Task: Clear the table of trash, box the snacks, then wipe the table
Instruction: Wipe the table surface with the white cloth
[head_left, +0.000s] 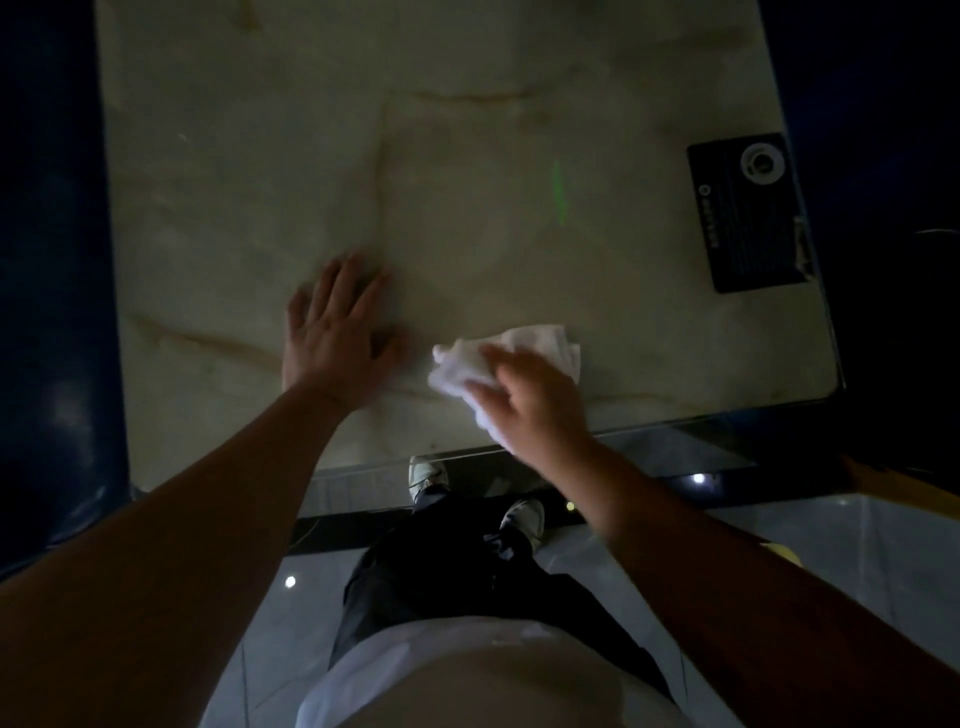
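Observation:
A pale marble-patterned table (467, 156) fills the upper part of the dim head view. My right hand (535, 400) presses a crumpled white cloth (519, 348) flat on the tabletop near the front edge; part of the cloth is hidden under the fingers. My left hand (332, 332) lies flat on the table just left of the cloth, fingers spread, holding nothing.
A black rectangular plaque (748, 213) with small print sits on the table's right side. A dark blue seat (47, 312) borders the table on the left. The table's front edge (623, 431) runs just below my right hand; my shoes (426, 475) stand on the glossy floor beneath.

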